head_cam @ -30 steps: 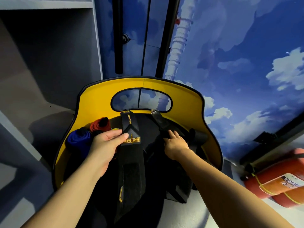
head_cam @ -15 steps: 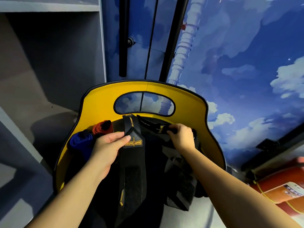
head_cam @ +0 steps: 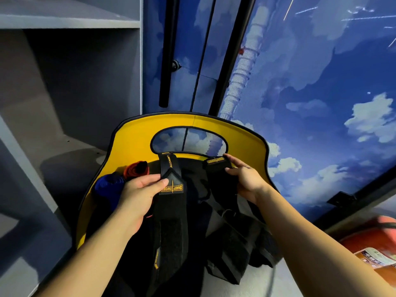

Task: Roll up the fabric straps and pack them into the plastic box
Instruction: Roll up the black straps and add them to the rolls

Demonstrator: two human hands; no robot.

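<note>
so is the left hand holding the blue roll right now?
No, the left hand pinches the black strap by its yellow-lettered label, while the blue roll lies untouched beside it in the yellow bin.

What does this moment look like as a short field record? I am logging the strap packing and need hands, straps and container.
left hand: thumb pinches the black strap with the yellow label, near its top end
right hand: fingers grip the second black strap at its labelled end
rolled items: blue roll and orange roll, side by side at the container's left
container: yellow-lined, with a handle cut-out in its far wall
packing state: both black straps unrolled
background: red extinguisher at lower right
</note>
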